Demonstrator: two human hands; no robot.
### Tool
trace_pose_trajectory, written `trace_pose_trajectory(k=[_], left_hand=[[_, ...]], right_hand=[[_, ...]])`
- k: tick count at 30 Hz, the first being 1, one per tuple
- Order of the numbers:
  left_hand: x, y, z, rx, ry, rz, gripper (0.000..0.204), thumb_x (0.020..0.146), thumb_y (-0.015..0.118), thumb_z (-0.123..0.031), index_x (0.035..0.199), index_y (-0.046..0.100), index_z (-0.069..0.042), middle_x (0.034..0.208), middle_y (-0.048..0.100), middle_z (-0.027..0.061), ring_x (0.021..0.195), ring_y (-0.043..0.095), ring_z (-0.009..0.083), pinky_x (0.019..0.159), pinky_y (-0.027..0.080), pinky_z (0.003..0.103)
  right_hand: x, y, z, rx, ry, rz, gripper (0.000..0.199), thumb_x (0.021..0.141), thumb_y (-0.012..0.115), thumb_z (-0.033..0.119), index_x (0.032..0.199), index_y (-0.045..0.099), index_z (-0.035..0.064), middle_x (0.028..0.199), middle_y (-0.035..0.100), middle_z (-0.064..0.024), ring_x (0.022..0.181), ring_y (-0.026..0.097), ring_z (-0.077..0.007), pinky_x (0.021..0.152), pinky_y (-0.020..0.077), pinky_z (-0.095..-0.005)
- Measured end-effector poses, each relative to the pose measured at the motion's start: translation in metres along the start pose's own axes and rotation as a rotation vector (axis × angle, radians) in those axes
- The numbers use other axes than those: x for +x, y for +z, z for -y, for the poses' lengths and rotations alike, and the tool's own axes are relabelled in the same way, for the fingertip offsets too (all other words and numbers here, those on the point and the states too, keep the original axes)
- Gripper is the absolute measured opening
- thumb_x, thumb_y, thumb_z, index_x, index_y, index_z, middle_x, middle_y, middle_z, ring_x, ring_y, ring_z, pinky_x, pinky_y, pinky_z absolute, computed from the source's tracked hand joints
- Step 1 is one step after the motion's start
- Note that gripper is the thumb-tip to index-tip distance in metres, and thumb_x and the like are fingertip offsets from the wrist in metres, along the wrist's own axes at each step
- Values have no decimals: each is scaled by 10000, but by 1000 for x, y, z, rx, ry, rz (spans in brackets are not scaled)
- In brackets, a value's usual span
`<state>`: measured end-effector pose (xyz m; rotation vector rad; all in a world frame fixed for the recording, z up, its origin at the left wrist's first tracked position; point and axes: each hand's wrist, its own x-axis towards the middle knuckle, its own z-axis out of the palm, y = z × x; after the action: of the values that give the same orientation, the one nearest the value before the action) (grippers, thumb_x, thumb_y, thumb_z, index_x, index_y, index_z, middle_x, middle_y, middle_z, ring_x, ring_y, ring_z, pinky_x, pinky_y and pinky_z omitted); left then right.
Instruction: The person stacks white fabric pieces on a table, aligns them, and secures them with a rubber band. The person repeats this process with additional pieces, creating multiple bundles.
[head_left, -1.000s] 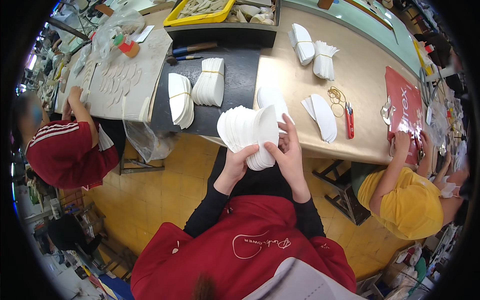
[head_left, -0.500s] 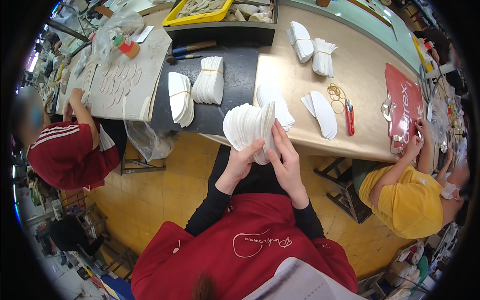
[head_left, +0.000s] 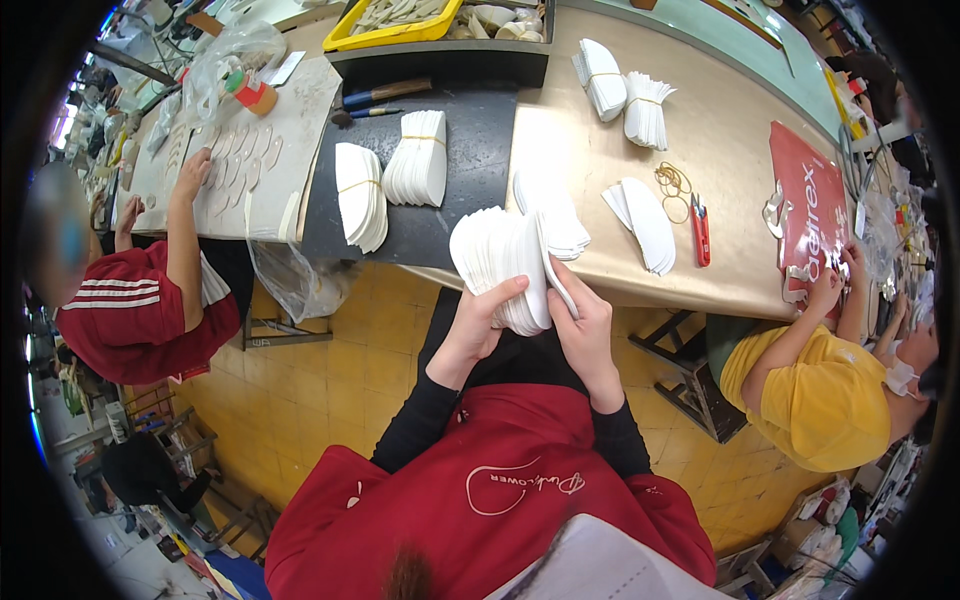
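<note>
Both hands clamped on a fanned stack of white insole-shaped pieces (head_left: 500, 265), held at the near edge of the surface (head_left: 720, 150). Left hand (head_left: 478, 325) grips the stack from below; right hand (head_left: 583, 325) pinches one piece at its right side. Loose white pieces (head_left: 640, 222) and red snips (head_left: 700, 228) lie beyond the right hand.

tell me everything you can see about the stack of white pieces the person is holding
The stack of white pieces is a thick fan of thin, flat, insole-shaped cutouts, seemingly foam or card. It stands on edge, above the table's near edge. The left hand grips it from below; the right hand peels one piece away at its right side.
</note>
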<state>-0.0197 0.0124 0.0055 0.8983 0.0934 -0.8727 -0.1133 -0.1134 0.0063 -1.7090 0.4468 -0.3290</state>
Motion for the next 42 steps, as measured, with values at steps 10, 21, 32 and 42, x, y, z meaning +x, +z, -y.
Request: trace_pose_trajectory(k=[10, 21, 32, 42], left_hand=[[3, -10, 8, -1, 55, -60, 478, 859, 591, -115, 1285, 485, 73, 1114, 666, 206, 1022, 672, 279, 890, 551, 376], [2, -9, 9, -41, 39, -75, 482, 842, 610, -75, 1290, 487, 55, 1136, 656, 158, 1036, 662, 249, 908, 540, 359], [-2, -21, 9, -45, 32, -71, 532, 803, 623, -37, 1308, 472, 41, 1165, 634, 154, 1048, 652, 254, 914, 539, 372], [-11, -55, 10, -42, -135, 8, 581, 765, 676, -39, 1307, 481, 31, 1146, 636, 143, 1032, 653, 243, 899, 547, 366]], right_hand=[[32, -60, -14, 117, -97, -557, 379, 898, 645, 71, 1258, 561, -14, 1241, 581, -139, 1145, 544, -215, 1004, 407, -332], [41, -78, -43, -496, -108, -591, 349, 879, 657, 115, 1218, 604, 48, 1270, 544, -131, 1152, 506, -269, 966, 406, -381], [43, -60, -32, -620, -238, -444, 435, 836, 705, 122, 1238, 580, 17, 1146, 604, -170, 1050, 592, -328, 915, 470, -403], [71, -127, -69, -584, 4, -470, 489, 766, 796, 184, 1166, 622, -38, 1113, 621, -184, 1005, 612, -321, 878, 485, -369]])
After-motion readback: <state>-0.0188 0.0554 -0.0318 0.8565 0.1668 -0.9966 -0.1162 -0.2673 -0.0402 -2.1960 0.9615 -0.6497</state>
